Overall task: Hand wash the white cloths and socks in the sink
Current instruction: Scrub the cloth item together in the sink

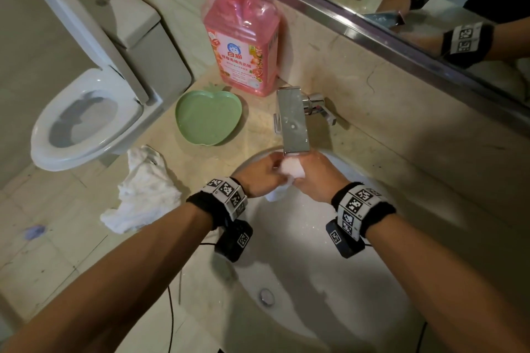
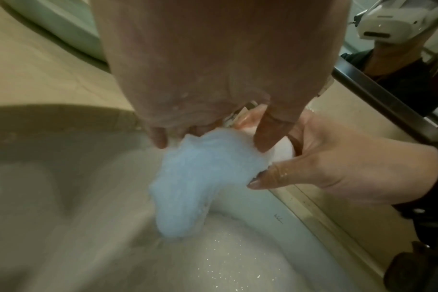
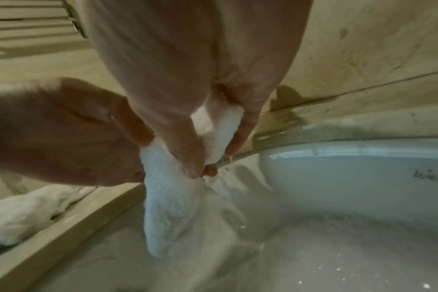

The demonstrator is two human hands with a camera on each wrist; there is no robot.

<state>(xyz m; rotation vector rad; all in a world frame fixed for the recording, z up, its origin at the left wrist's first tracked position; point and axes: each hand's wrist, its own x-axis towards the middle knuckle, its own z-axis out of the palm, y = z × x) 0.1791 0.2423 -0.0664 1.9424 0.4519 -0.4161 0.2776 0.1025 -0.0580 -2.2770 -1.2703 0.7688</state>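
A small, wet white fuzzy sock (image 2: 188, 183) hangs limp over the white ceramic sink (image 1: 301, 252), just under the chrome faucet (image 1: 292, 120); the left hand (image 1: 262, 173) and right hand (image 1: 318, 178) both pinch its bunched top, toe dangling down

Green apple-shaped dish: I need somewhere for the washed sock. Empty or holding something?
Empty. The head view shows the green apple-shaped dish with only its bare inside.
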